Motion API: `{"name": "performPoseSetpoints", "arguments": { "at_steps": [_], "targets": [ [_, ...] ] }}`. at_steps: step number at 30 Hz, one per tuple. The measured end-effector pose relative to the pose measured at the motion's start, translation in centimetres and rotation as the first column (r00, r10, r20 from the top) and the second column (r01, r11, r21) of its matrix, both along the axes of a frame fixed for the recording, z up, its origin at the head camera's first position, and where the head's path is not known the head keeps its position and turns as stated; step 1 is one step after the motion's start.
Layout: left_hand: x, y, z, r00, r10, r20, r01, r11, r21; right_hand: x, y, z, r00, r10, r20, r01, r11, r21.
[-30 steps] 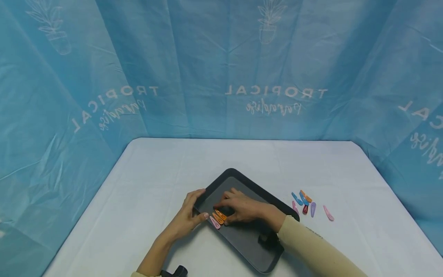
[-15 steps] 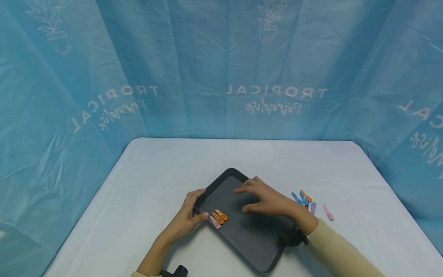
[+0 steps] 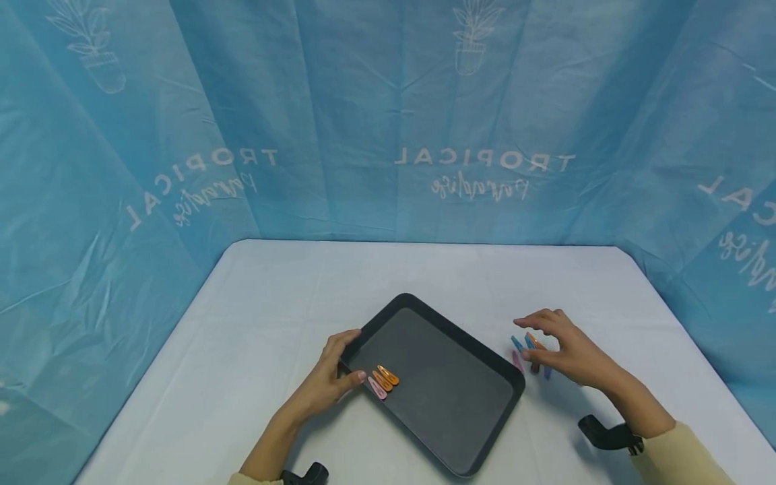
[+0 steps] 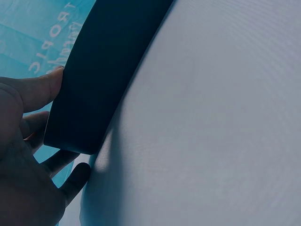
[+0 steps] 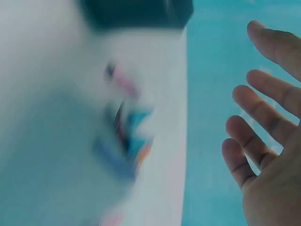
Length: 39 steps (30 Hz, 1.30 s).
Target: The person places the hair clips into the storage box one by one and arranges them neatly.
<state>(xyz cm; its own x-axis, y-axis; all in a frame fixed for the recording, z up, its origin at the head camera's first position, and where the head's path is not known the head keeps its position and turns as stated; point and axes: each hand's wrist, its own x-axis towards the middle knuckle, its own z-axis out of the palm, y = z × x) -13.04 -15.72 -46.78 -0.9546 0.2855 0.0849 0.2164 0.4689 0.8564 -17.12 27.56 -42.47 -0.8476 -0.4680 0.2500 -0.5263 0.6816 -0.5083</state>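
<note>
My left hand holds the left corner of a dark grey baking tray, thumb on its rim. In the left wrist view the fingers reach round the tray's outer wall. Inside, by that thumb, two orange snap hair clips and a pink hair clip lie side by side. My right hand hovers over the loose hair clips right of the tray, fingers spread and holding nothing. Below it show blue, pink and purple clips, partly covered; the right wrist view blurs them.
A white cloth covers the table. Blue printed curtains hang behind it and at both sides. Each wrist wears a black camera mount, the right one close above the cloth.
My right hand has left the clips inside the tray and swung right, out over the loose pile, its fingers opening. The left hand, the tray and the three clips in it stay put.
</note>
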Motion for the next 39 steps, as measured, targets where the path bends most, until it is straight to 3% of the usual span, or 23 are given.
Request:
{"name": "performPoseSetpoints", "arguments": {
  "at_steps": [6,13,21,30,39],
  "targets": [
    [0.0,0.0,0.0,1.000,0.001,0.000,-0.001,1.000,-0.001,1.0,3.7,-1.3,0.979,-0.160,0.125,0.152,0.986,0.071],
    [0.0,0.0,0.0,1.000,0.000,0.023,0.000,1.000,0.001,1.5,6.5,-2.8,0.940,-0.236,0.247,0.210,0.970,0.124],
    [0.0,0.0,0.2,0.999,-0.001,0.046,0.001,1.000,0.007,2.1,8.4,-4.0,0.930,-0.274,0.246,0.227,0.953,0.202],
    [0.0,0.0,0.1,0.999,0.001,0.051,-0.001,1.000,0.008,2.0,8.8,-4.8,0.919,-0.294,0.264,0.239,0.945,0.222],
    [0.1,-0.1,0.1,1.000,0.003,0.012,-0.003,1.000,0.010,1.6,8.2,-5.1,0.924,-0.307,0.228,0.256,0.940,0.225]
  ]
}}
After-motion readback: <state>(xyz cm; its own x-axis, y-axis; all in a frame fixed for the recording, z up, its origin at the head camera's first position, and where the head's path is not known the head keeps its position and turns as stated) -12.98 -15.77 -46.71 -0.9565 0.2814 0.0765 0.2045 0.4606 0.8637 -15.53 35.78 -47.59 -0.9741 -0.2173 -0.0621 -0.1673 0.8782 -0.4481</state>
